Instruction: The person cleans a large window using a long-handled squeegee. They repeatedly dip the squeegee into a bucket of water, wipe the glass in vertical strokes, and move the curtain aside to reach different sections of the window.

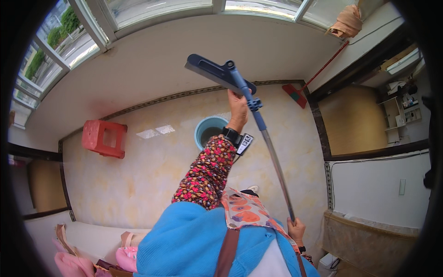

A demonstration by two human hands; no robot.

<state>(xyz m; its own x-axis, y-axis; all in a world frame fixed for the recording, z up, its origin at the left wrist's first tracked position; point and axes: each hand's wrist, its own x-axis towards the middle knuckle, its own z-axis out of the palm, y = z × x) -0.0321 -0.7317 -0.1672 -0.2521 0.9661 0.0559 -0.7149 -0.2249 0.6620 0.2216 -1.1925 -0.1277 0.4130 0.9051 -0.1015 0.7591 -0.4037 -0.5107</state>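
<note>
A long-handled squeegee stretches diagonally in front of me, its blue-grey head (207, 68) raised at the far end of a metal pole (277, 168). My left hand (238, 110) reaches far forward, its fingers closed on the underside of the head beside the joint. Lower down at the right, my right hand (296, 231) is wrapped round the near end of the pole. Below the head, a light blue bucket (199, 134) stands on the floor, partly hidden behind my left wrist and sleeve; its inside looks greyish.
On the left stands a red plastic stool (96, 138). A red broom (295, 96) leans in the far right corner, cloth (347, 22) over its upper end. Windows (161, 8) run along the far wall. Doorways open left and right; pink items (74, 264) lie at lower left.
</note>
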